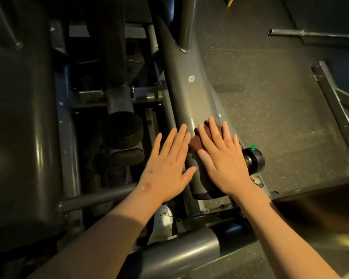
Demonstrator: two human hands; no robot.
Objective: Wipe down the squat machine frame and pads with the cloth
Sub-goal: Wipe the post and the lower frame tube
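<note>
A broad grey sloping beam [186, 93] of the squat machine frame runs from the top centre down to my hands. My right hand [222, 158] lies flat with straight fingers on a brown cloth [196, 140], pressing it onto the beam; most of the cloth is hidden under the palm. Beside it to the left, my left hand [167, 166] is spread flat, fingers straight, holding nothing; whether it touches the frame I cannot tell. A large dark pad [18, 137] fills the left side. Round black roller pads [125, 129] sit left of the beam.
A dark bottle with a green cap [253, 158] lies on the speckled rubber floor [280, 101] just right of my right hand. A grey crossbar [179, 252] passes under my forearms. A white shoe [163, 220] shows below. Other grey frame pieces [334, 97] lie at the right.
</note>
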